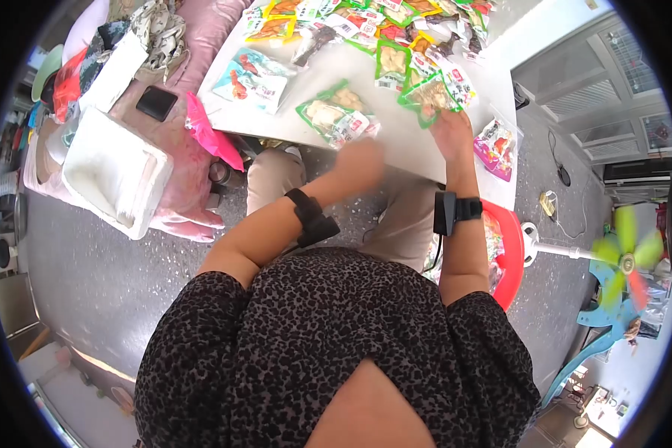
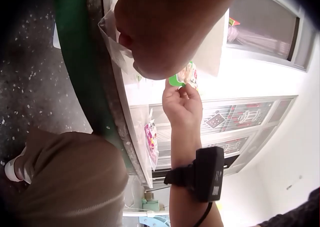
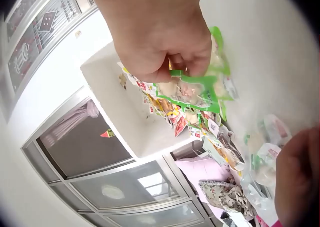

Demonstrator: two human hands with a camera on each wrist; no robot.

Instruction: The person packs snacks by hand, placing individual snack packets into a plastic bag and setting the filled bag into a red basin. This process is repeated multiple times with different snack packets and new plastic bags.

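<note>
My right hand pinches the edge of a green-bordered snack packet with a see-through front, over the white table. In the right wrist view the fingertips close on the top edge of this packet. My left hand, blurred in the head view, is at the table's front edge, beside a clear plastic bag holding green-edged packets. In the left wrist view the curled fingers of this hand grip the bag's clear film; the back of the hand hides most of the fingertips.
Many colourful snack packets are heaped at the table's far side. A blue-and-clear bag lies left and a pink packet in clear plastic right. A red tub stands by my right leg. A white foam box is at left.
</note>
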